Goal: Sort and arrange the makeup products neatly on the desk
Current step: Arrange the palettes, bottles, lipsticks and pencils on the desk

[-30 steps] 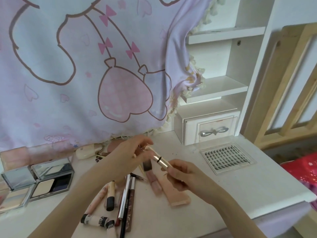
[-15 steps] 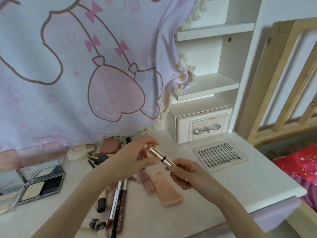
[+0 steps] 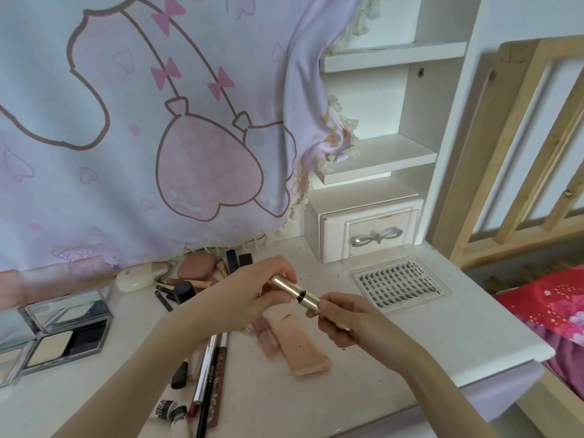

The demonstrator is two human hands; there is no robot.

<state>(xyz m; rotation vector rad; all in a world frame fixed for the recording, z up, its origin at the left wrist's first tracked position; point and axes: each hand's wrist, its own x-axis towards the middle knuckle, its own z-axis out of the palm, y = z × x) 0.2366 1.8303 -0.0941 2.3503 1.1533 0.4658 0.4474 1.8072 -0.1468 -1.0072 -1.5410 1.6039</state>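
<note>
A gold lipstick tube (image 3: 295, 290) with a thin black band is held above the white desk (image 3: 442, 330). My left hand (image 3: 252, 295) grips its upper end, and my right hand (image 3: 341, 317) pinches its lower end. Below them lie a peach tube (image 3: 303, 349) and a pink gloss (image 3: 265, 333). Several pencils and liners (image 3: 208, 371) lie at the front left. Small compacts and lipsticks (image 3: 196, 273) are heaped at the back. Open powder palettes (image 3: 63, 330) sit at the far left.
A clear case of false lashes (image 3: 401, 284) lies on the right side of the desk. Behind it stands a small white drawer (image 3: 369, 232) under white shelves (image 3: 379, 156). A pink curtain (image 3: 142, 121) hangs behind. A wooden frame (image 3: 521, 172) and red bedding (image 3: 550, 305) are to the right.
My view has shifted right and slightly up, so the desk items sit further left in frame. Both hands have kept hold of the gold tube, which has stayed at about the same tilt.
</note>
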